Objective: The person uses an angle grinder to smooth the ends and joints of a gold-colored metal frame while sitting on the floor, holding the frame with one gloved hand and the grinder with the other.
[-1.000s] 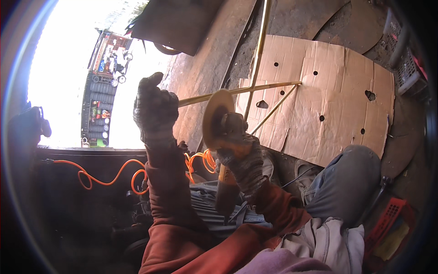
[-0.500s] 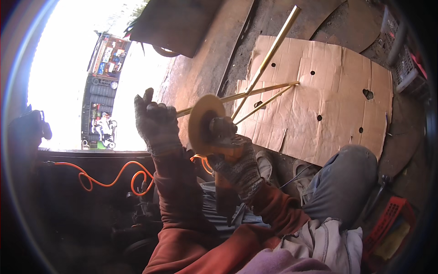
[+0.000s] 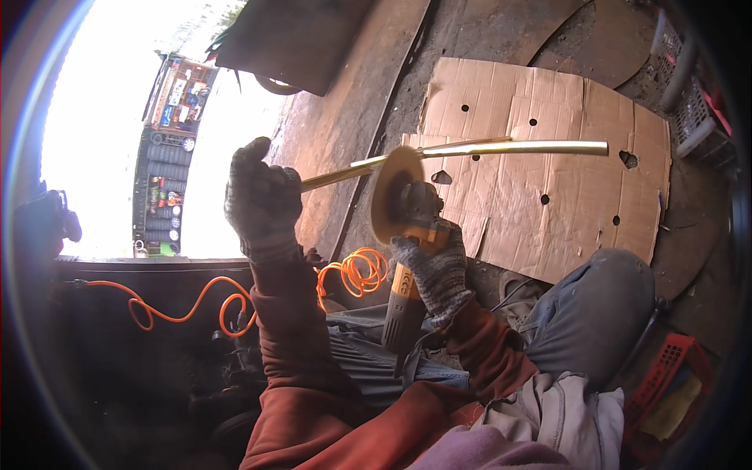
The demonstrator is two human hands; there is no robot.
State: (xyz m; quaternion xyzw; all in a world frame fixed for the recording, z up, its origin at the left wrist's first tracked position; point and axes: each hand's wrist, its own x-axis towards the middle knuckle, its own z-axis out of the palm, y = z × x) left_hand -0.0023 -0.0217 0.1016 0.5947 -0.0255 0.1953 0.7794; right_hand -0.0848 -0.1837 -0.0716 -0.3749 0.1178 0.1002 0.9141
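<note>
My left hand, in a knitted work glove, is closed around the near end of a thin brass-coloured metal piece. Alongside it, a brighter gold tube reaches out to the right over the cardboard; how the two join is hard to see. My gloved right hand grips a yellow and dark angle grinder, its body hanging down toward my lap. The grinder's large round disc stands upright between my hands, overlapping the metal pieces in view. Whether it touches them I cannot tell.
A flattened cardboard sheet with holes lies on the dirty floor ahead. A coiled orange hose runs at the left by dark machinery. Plastic crates stand at the right: a grey one and a red one. My bent knee is close by.
The gold tube has swung from a steep diagonal to nearly level, pointing right. My right hand and the grinder have moved right and slightly away from my left hand, which still holds the metal.
</note>
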